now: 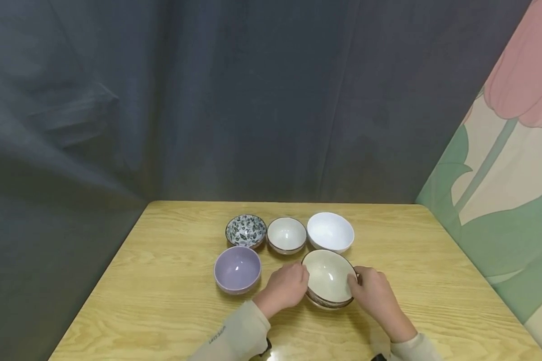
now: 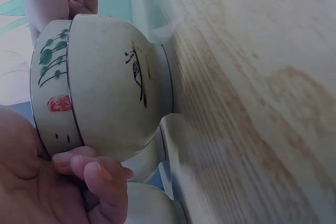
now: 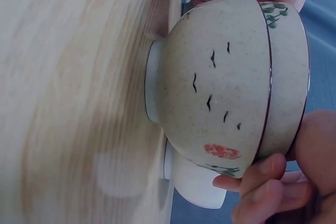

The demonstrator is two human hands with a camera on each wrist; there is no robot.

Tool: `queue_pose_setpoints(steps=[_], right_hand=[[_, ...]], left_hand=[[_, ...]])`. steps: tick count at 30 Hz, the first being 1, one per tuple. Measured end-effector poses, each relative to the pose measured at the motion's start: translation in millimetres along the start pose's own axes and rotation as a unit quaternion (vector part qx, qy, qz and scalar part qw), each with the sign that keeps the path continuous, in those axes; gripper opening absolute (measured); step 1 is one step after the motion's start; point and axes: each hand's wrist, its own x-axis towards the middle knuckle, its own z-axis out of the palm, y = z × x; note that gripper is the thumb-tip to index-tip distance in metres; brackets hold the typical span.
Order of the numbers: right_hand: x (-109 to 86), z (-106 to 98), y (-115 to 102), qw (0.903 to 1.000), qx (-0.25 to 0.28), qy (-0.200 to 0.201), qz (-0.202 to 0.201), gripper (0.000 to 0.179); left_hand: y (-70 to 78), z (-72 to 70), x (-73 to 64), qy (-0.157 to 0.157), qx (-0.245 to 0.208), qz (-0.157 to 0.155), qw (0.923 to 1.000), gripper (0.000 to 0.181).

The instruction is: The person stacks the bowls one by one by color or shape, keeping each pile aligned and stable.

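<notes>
On the wooden table (image 1: pixel 162 281), taking twelve o'clock at its far edge, the purple bowl (image 1: pixel 237 268) stands upright at nine. The floral bowl (image 1: pixel 246 230), with dark leaves on white, is at ten. The off-white bowl (image 1: pixel 286 233) with dark rim sits at twelve, and the plain white bowl (image 1: pixel 330 230) between one and two. Whether these last three touch each other, I cannot say surely. A dark curtain (image 1: pixel 253 100) hangs at twelve. At two, the wall (image 1: pixel 515 175) shows a pink tulip (image 1: pixel 528 70).

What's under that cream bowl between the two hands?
Another bowl, patterned outside, stands beneath the cream bowl on the wooden table. The lower one's inside is covered and can't be seen.
</notes>
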Motion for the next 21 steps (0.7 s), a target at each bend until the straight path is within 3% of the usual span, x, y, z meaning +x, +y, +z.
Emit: queue_pose_setpoints(steps=[7,11,15,21], right_hand=[[6.9,-8.5,0.0,0.9995,-0.001,-0.032,-0.004,0.018],[26.1,-16.4,2.4,0.9982,0.011,-0.052,0.026,0.037],[51.7,-21.0,10.3,0.9981,0.024,-0.034,0.045,0.058],[84.0,-12.1,31.1,0.9978,0.016,-0.014,0.063,0.071]], left_hand=[[-1.1,-3.5,0.3,0.002,-0.020,-0.008,0.9998,0.039],[-4.8,-6.5,1.2,0.004,-0.041,-0.016,0.9990,0.040],[-4.7,-6.4,0.6,-0.004,-0.060,-0.027,0.9978,0.045],[-1.9,-11.2,-5.5,-0.007,-0.072,-0.038,0.9966,0.052]])
